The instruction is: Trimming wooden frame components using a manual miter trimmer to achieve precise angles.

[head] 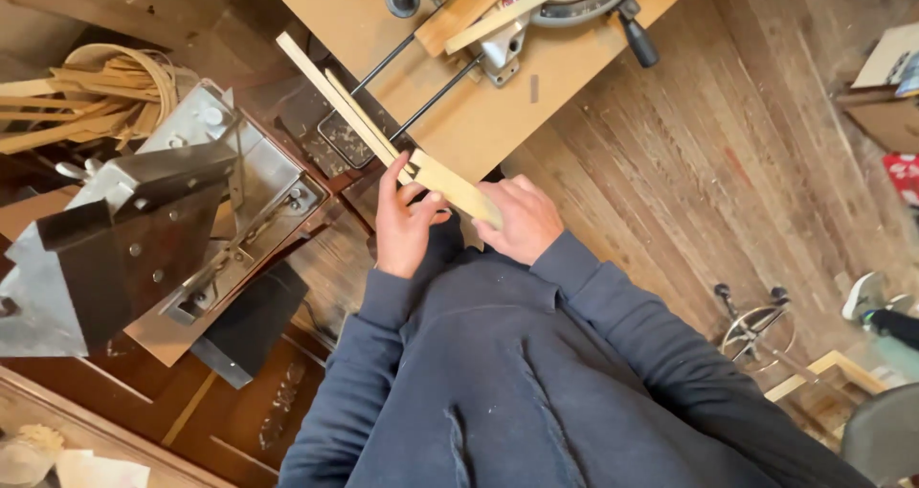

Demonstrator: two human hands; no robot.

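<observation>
Fingers of left hand curled round thin wooden strips, thumb and forefinger pinching them near their lower end. Right hand clenched over the same bundle's near end, knuckles up, grasping a wider pale piece lying against the strips. Both hands held close together, in front of the chest, dark blue sleeves running back toward the camera.

Strips: at least two, long and narrow, pale wood, laid side by side and angled up and to the left, free ends reaching over the edge of a light workbench. Held in the air, not resting on the bench so far as can be told.

On the workbench: mitre saw with black handle, two further wood lengths lying across its base, two dark rails extending toward the hands.

To the left: grey metal machine with angled plates, standing on a dark wooden surface. Behind it, a heap of thin wood offcuts and curled strips.

Floor: worn wooden planks. Lower right, a round metal stand on small wheels; details beyond it too small to tell.
</observation>
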